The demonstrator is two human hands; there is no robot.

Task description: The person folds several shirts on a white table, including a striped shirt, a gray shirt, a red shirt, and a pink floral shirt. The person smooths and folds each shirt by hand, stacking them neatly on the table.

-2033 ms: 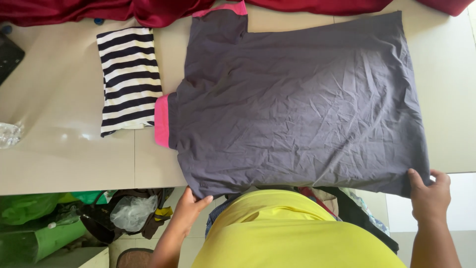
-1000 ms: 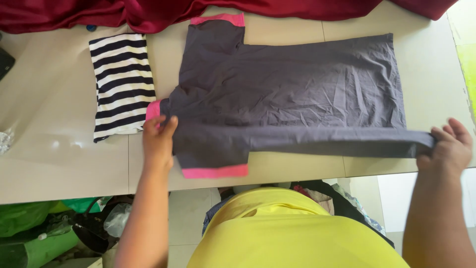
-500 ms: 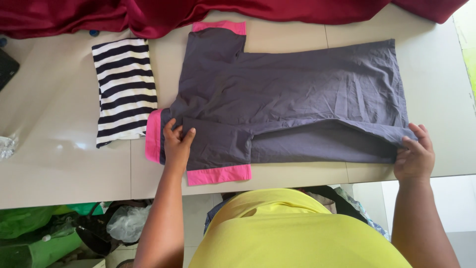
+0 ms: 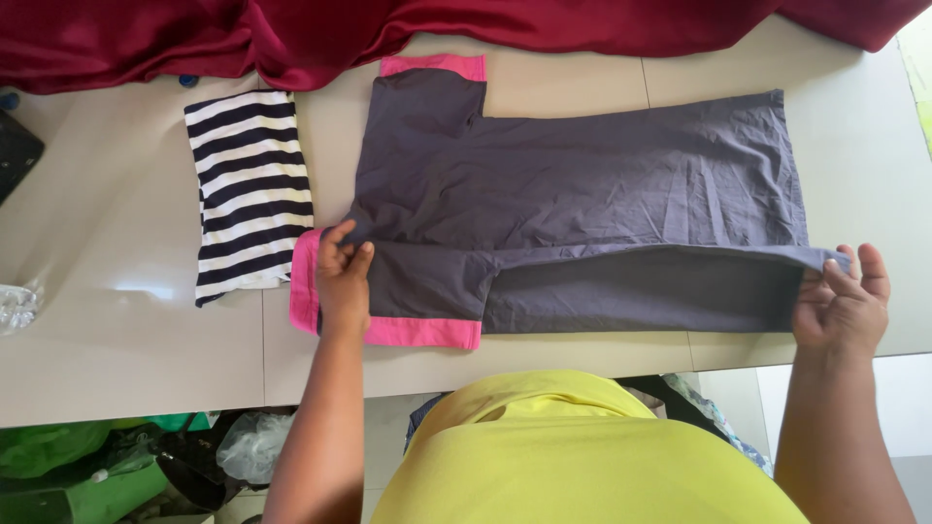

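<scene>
Pale grey and smooth, the table (image 4: 116,330) fills most of the head view, with thin seams running across its top. Dark red cloth (image 4: 291,34) lies bunched along the far edge from 10 to 2 o'clock, its folds just touching the pink cuff of the upper sleeve. At 9 o'clock a folded black-and-white striped garment (image 4: 248,194) lies flat, just beside the shirt's collar end. A crumpled clear plastic wrapper (image 4: 15,306) sits at the far left edge, and a dark flat object (image 4: 15,155) shows above it, cut off by the frame. Below the table edge at 7 o'clock there are green bags (image 4: 58,461) and a clear plastic bag (image 4: 250,444) on the floor.

A grey T-shirt (image 4: 582,184) with pink trim lies at the centre of the table, collar end towards 9 o'clock and hem towards 3 o'clock. Its near side is folded over towards the middle, so one pink-cuffed sleeve lies along the near edge while the other points to 12 o'clock. The fabric is lightly creased.

At the collar end, the left hand (image 4: 342,281) is closed, pinching the fold next to the pink collar band. At 3 o'clock, past the hem, the right hand (image 4: 843,306) pinches the folded edge between thumb and fingers, holding it slightly off the table. A yellow-clad torso (image 4: 582,456) fills 6 o'clock.
</scene>
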